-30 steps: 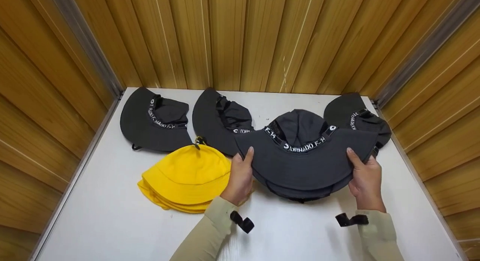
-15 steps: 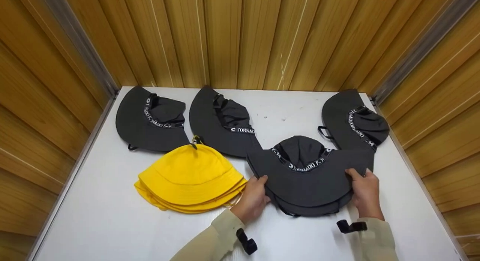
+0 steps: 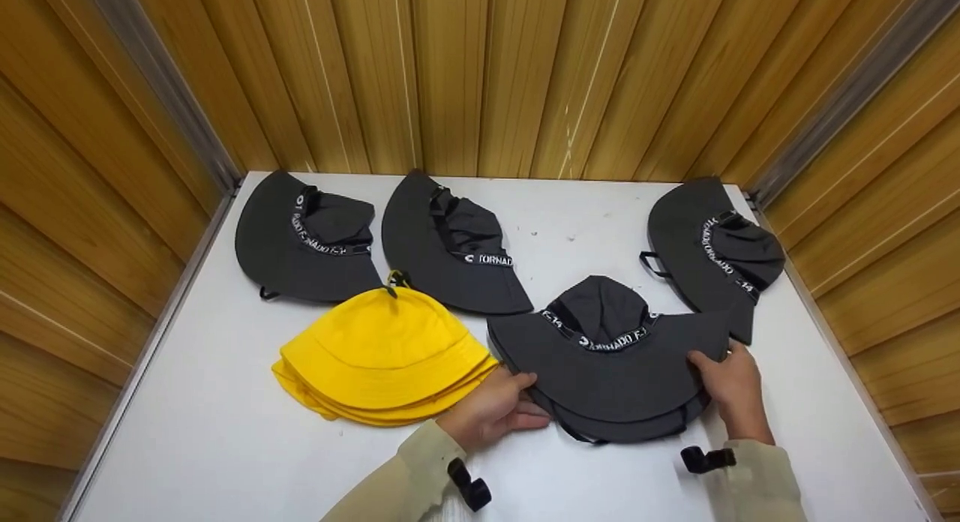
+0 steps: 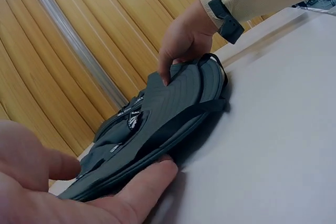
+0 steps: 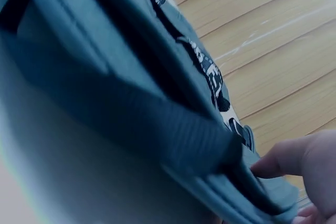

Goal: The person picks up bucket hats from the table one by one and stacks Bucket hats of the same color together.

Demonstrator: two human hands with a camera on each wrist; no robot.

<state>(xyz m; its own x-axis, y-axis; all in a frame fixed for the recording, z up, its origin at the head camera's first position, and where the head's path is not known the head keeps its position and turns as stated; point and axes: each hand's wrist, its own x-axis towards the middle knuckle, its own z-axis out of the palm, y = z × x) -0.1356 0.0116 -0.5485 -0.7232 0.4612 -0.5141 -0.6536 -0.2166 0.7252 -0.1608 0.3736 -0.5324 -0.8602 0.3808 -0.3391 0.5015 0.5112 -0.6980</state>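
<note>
A dark grey bucket hat (image 3: 607,379), with lettering along its band and layered brim edges, lies at the front right of the white table. My right hand (image 3: 735,391) pinches the brim's right side, thumb on top. At the left side is my left hand (image 3: 487,409), its fingers extended along the brim's edge. In the left wrist view, the left thumb (image 4: 63,165) stands apart from the fabric while a fingertip (image 4: 165,169) touches the brim's underside. A dark strap (image 5: 157,124) crosses the right wrist view. The yellow bucket hats (image 3: 382,357), layered together, sit beside my left hand.
Along the back lie more dark grey hats: one at the left (image 3: 300,244), one in the middle (image 3: 450,252) and one at the right (image 3: 712,252). Wood-look panels (image 3: 480,79) wall the white table (image 3: 225,454) at the back and sides.
Both hands have brought the dark grey hat down and toward the front of the table. Over the last half second my left hand has loosened from the brim, its fingers straightening.
</note>
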